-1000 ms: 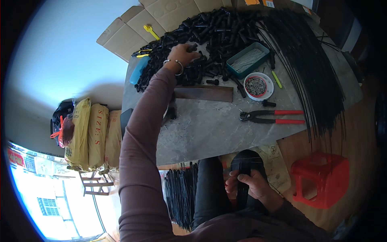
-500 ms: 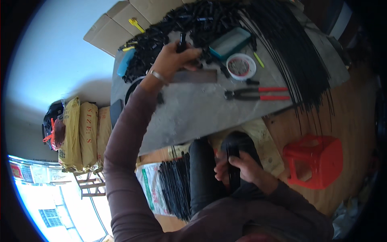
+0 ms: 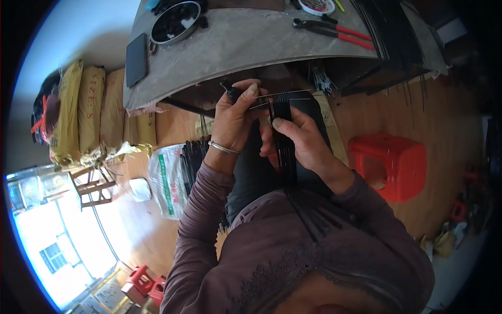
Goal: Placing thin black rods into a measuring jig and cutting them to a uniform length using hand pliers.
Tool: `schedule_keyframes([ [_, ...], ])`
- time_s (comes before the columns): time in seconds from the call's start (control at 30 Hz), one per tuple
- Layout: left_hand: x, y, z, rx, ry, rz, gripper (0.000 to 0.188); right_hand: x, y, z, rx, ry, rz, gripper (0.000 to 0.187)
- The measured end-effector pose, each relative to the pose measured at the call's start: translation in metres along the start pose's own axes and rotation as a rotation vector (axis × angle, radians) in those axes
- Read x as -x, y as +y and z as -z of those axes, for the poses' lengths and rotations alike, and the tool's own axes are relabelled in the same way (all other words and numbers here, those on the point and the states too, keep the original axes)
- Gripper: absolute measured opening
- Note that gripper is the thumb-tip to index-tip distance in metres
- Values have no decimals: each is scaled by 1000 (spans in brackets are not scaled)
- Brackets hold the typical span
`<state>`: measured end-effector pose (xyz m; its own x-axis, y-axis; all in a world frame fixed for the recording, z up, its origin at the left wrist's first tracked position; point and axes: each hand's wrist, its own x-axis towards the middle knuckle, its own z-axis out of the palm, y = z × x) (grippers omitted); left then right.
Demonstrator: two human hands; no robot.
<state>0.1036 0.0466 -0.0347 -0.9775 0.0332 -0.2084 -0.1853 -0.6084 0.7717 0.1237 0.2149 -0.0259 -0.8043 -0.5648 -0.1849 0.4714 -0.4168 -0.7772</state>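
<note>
**A:** ok so where's everything at?

**B:** Left hand [image 3: 234, 112] is just in front of the near edge of the worktop [image 3: 235, 44], curled round a short black piece [image 3: 230, 92], thumb and finger nearly together by some thin wires [image 3: 300, 99]. Right hand [image 3: 308, 141], also in front of the worktop, is closed round a flat bunch of black strips [image 3: 283, 111], thumb on top.

**A:** how far along is that?

**B:** Partway, I'd guess. Strips are lined up with the wires across their upper ends, black piece not on them. Can't tell how many are threaded, too small.

**A:** what's left?

**B:** Plenty: a loose dark bundle [image 3: 384, 31] at the worktop's right end looks unused. Red-handled pliers [image 3: 316, 27] lie on the worktop untouched, and there's a round bowl [image 3: 167, 43] toward its left end.
</note>
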Motion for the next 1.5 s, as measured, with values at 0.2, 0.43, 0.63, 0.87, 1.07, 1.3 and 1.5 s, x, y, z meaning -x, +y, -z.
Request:
schedule_keyframes([
  [0.2, 19, 14, -8, 8, -24, -60, 21, 11, 5, -14, 85, 54, 40, 20],
  [0.43, 19, 15, -14, 42, -33, -78, 18, 13, 4, -16, 103, 47, 75, 21],
  [0.63, 10, 14, -14, 70, 41, -79, 13, 9, 6, -14, 87, 17, 114, 25],
  [0.87, 2, 11, -30, 112, 51, -109, 11, 12, 6, -14, 89, 32, 101, 21],
  [1.07, 0, 10, -35, 73, 8, -87, 11, 15, 4, -8, 99, 21, 78, 20],
  [1.3, 2, 9, -28, 77, -98, -76, 12, 17, 2, -1, 55, 26, 122, 22],
  [1.5, 7, 9, -29, 83, -62, -10, 13, 17, 3, -3, 53, 25, 117, 23],
])
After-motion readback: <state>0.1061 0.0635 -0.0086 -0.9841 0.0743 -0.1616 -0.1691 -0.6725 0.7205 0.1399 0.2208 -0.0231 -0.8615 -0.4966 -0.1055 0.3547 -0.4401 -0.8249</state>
